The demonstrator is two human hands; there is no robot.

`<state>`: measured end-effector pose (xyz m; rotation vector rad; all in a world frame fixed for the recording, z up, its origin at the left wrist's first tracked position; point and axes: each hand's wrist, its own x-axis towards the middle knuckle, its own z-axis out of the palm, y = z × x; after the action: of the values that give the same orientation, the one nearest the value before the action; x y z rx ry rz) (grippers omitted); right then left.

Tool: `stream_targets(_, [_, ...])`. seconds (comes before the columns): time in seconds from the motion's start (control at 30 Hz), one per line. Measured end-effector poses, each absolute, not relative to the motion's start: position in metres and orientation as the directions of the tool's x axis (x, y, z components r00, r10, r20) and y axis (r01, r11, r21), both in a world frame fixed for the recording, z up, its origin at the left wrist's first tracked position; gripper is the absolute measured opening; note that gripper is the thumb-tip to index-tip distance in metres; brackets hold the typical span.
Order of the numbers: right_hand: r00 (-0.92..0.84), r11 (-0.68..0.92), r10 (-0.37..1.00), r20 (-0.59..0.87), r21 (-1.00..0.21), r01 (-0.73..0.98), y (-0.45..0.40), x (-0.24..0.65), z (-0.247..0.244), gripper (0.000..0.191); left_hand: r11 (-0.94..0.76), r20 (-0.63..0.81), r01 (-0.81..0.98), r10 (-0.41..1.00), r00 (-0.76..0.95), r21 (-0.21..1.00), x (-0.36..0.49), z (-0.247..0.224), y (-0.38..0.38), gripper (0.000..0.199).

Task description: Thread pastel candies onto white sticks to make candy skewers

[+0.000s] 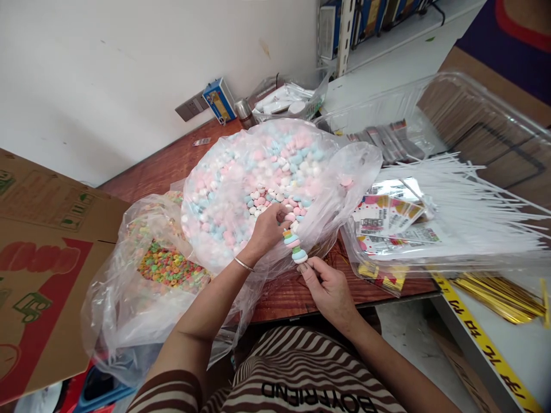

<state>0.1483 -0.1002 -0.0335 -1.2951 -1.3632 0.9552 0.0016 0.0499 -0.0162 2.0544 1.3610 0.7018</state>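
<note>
A short row of candies (294,246), blue, pink, white, green and orange pieces stacked one on another, stands slightly tilted between my hands. My right hand (330,288) pinches its lower end between thumb and finger; what runs through the pieces is hidden. My left hand (267,230) is curled with its fingertips together just above the row's top end, at the opening of the big bag. Whatever its fingers hold cannot be made out. The large clear bag (224,172) is full of pink, blue and white candies, some of them bare at the opening (297,211).
Left of it, another clear bag holds small coloured rings (172,267). A cardboard box (55,229) stands at far left. On the right, a clear plastic tub (387,265) carries white sticks (465,206) and printed cards (387,215). Gold strips (501,298) lie beside yellow tape.
</note>
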Motion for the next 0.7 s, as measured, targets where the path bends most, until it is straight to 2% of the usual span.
stream_targets(0.1, [0.066, 0.116, 0.989, 0.134, -0.968, 0.222, -0.1, 0.149, -0.032, 0.031, -0.307, 0.095, 0.626, 0.932, 0.349, 0.717, 0.002, -0.016, 0.049, 0.031])
stream_targets(0.2, [0.082, 0.119, 0.987, 0.142, -0.965, 0.233, -0.1, 0.152, -0.032, 0.03, -0.248, 0.069, 0.605, 0.95, 0.304, 0.757, -0.002, -0.014, 0.048, 0.02])
stream_targets(0.27, [0.088, 0.117, 0.986, 0.142, -0.963, 0.243, -0.1, 0.154, -0.031, 0.029, -0.158, 0.027, 0.488, 0.964, 0.264, 0.858, -0.006, -0.01, 0.045, 0.017])
stream_targets(0.37, [0.077, 0.11, 0.988, 0.134, -0.96, 0.256, -0.099, 0.155, -0.03, 0.029, 0.067, -0.122, 0.2, 0.954, 0.275, 0.978, -0.014, -0.004, 0.037, 0.032])
stream_targets(0.43, [0.06, 0.107, 0.99, 0.127, -0.959, 0.261, -0.098, 0.156, -0.029, 0.03, 0.18, -0.192, 0.07, 0.934, 0.302, 0.981, -0.018, 0.0, 0.032, 0.042])
stream_targets(0.5, [0.044, 0.105, 0.992, 0.12, -0.96, 0.26, -0.098, 0.155, -0.027, 0.031, 0.233, -0.227, 0.017, 0.926, 0.301, 0.972, -0.021, 0.002, 0.028, 0.05])
stream_targets(0.6, [0.022, 0.104, 0.993, 0.113, -0.961, 0.258, -0.099, 0.155, -0.025, 0.031, 0.259, -0.25, 0.009, 0.922, 0.295, 0.966, -0.023, 0.002, 0.026, 0.056])
stream_targets(0.7, [-0.002, 0.103, 0.994, 0.106, -0.959, 0.264, -0.1, 0.155, -0.026, 0.031, 0.243, -0.239, 0.025, 0.922, 0.304, 0.97, -0.027, 0.001, 0.025, 0.052])
